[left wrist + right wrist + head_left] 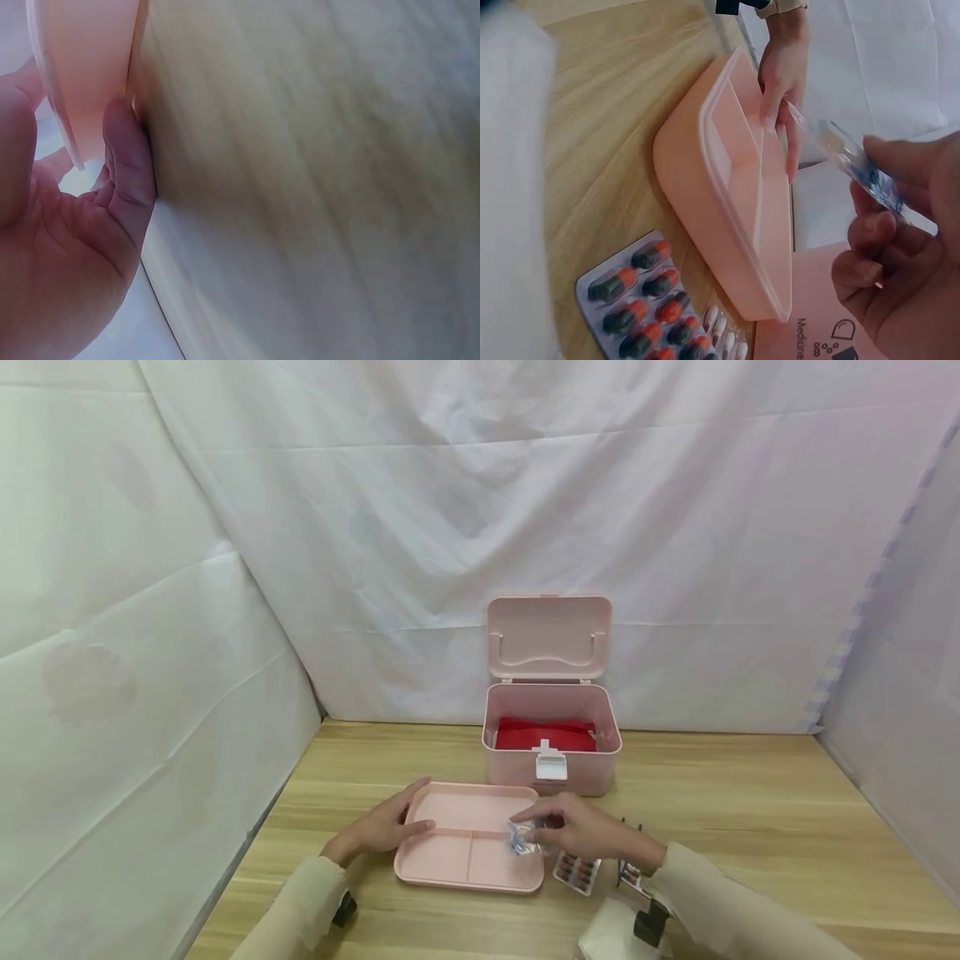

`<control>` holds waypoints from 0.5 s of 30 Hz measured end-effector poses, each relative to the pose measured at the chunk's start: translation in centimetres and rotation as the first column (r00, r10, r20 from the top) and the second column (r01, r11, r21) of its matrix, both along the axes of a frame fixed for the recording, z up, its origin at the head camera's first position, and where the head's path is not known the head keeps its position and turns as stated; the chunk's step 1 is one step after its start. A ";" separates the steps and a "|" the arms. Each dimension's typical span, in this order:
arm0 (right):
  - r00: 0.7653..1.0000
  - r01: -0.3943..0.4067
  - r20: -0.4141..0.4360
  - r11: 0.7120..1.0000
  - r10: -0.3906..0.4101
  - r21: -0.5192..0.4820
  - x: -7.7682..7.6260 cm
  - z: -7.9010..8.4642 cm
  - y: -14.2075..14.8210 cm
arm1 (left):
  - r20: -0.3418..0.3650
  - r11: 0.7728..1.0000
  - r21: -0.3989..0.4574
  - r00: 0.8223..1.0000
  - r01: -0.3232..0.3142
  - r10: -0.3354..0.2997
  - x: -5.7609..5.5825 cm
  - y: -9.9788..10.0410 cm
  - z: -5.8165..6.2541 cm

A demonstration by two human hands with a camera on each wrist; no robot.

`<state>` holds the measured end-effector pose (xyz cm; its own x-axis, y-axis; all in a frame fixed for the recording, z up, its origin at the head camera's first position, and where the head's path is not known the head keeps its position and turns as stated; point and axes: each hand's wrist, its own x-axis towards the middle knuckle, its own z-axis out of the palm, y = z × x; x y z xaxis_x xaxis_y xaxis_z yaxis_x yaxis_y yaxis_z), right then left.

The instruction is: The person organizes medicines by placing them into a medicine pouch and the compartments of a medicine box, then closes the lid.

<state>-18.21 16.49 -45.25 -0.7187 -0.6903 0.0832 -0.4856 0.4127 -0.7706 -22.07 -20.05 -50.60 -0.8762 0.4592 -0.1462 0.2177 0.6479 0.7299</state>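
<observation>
A shallow pink divided tray (431,860) lies on the table. My left hand (384,823) holds its left end, the thumb over the rim and a finger against the outer wall (94,67). Above the tray's right compartment, my right hand (581,827) pinches a small clear packet (851,157) with something blue and white inside, between thumb and fingers. A blister pack of dark and orange capsules (641,296) lies just right of the tray. Beside it in the right wrist view are small white sticks or capsules (724,334), partly cut off.
Behind the tray stands a pink medicine box (585,772), lid (550,635) raised, a red pouch (546,735) inside. Under my right forearm lie another patterned pack (632,877) with thin dark edges and a white bundle (611,935). White cloth (450,527) hangs behind.
</observation>
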 end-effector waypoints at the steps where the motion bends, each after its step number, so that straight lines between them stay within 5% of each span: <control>1: 1.000 0.022 -0.018 1.000 -0.022 -0.013 -0.2 0.0 -0.3 | 0.003 1.000 0.000 1.000 -0.002 0.002 0.0 0.0 0.0; 15: 0.973 0.207 -0.110 0.978 -0.205 0.011 -2.3 -2.3 -4.2 | 0.004 1.000 0.003 1.000 -0.017 0.017 0.0 0.4 0.2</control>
